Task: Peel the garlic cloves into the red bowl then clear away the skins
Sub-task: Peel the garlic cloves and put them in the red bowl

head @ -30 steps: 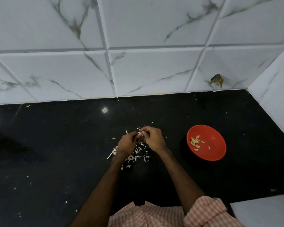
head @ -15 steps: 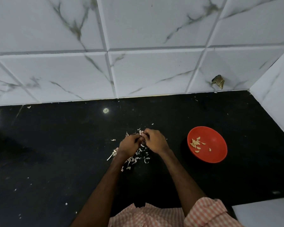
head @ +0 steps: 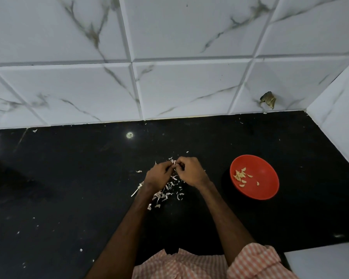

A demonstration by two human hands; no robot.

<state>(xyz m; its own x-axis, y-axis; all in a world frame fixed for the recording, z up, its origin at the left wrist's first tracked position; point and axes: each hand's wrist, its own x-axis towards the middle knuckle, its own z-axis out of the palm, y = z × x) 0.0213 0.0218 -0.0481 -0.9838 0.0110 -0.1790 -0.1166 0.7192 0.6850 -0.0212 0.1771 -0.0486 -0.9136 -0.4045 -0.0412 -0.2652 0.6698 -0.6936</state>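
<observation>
Counter: black worktop (head: 69, 188), white marbled tiles (head: 189, 87) behind.
Hands: we count two; left hand (head: 158, 175) and right hand (head: 190, 171) pinch one small garlic clove (head: 174, 165), mostly hidden.
Skins: loose garlic skins (head: 167, 193) beneath our hands.
Bowl: one red bowl (head: 266, 178) well right, roughly ten peeled cloves (head: 240, 176) inside.

The black tabletop (head: 69, 178) lies open across its whole left half, with only stray flecks on it. Near the middle, the left hand (head: 157, 175) and right hand (head: 190, 171) meet fingertip to fingertip above a scatter of garlic skins (head: 167, 193), blocking that patch. The red bowl (head: 266, 172) sits to the right, apart from the hands, with a bare strip between. The tiled wall (head: 169, 87) closes the back, and a side wall (head: 338, 125) closes the right.
</observation>
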